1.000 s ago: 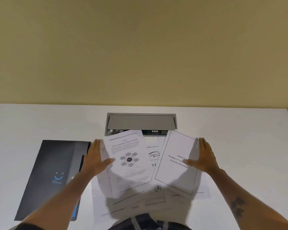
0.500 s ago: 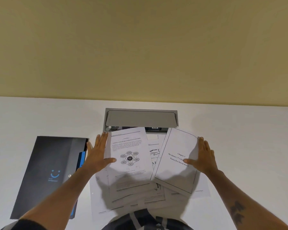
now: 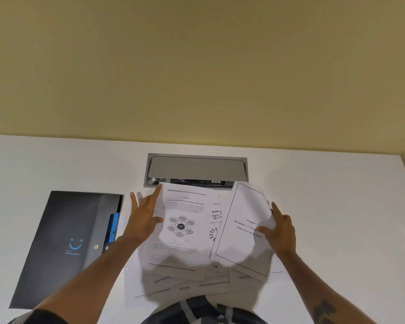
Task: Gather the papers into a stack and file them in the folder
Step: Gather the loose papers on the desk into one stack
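Several white printed papers lie overlapping in a loose pile at the middle of the white table. One sheet with a circular diagram lies on the left of the pile, and a bordered chapter title page lies tilted on the right. My left hand presses flat against the pile's left edge, thumb on the diagram sheet. My right hand pushes the title page's right edge, which bows upward. A dark folder with a blue smile logo lies shut to the left, apart from the papers.
A grey recessed cable box with a hinged lid sits in the table behind the papers; the top sheets overlap its front edge. A yellow wall rises behind the table. The table's right edge meets a side wall at the far right.
Both hands have pushed inward and the papers have bunched closer together. The title page's right edge has lifted and curled. The camera has tilted so the table sits lower in view.
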A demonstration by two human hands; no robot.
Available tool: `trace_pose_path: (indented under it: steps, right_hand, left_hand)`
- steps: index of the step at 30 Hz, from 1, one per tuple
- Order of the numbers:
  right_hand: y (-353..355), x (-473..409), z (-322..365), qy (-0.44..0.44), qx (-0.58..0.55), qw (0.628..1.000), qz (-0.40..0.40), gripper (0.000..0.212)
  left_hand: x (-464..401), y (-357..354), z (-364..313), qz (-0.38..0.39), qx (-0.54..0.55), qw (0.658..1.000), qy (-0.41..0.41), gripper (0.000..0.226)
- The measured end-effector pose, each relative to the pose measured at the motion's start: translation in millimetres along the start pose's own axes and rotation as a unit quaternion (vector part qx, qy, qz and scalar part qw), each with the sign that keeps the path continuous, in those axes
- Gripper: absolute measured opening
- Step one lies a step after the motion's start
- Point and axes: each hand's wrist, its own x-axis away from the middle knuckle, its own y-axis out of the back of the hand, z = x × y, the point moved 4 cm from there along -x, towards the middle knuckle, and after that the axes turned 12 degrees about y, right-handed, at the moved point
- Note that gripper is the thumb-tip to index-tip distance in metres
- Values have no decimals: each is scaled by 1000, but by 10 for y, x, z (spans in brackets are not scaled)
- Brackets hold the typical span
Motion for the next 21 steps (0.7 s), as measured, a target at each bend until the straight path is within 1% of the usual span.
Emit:
trace_pose_path:
  steps: [2,5,7,10,11,12,14,16,18,21]
  right_hand:
    - [13,123,34,-15,-36,999,-23,110]
    - [44,268,31,-42,-105,991,-70,125]
    - [58,355,29,-63,-148,982,-94,132]
    - [72,499,65,-88,-207,968,-114,131]
    - [69,549,64,-99,-222,962,-122,125]
    - [59,600,60,-110,-231,958,-130,113]
    - [-1,702,42,-131,-227,956,-133,77]
    - [-78,814,31,-143,-220,957,-123,50]
    - [-118,935,76,-144,-245,952,-114,36]
    - [-164,1078,200,-122,-274,951,-77,29]
  left_hand:
    - [39,-28,-25,-4,26,999,18,105]
    - [113,-50,-75,-6,118,991,64,92]
    - [197,-59,-97,-11,158,984,83,84]
    - [353,-148,-68,15,206,972,116,59]
    - [401,-183,-51,20,216,968,123,51]
    - [454,-223,-34,24,227,965,128,47]
    - [569,-296,-25,28,245,960,131,47]
    - [697,-346,-42,31,255,957,136,48]
    - [823,-384,-39,33,259,953,154,45]
    - [970,-428,-28,32,251,953,169,41]
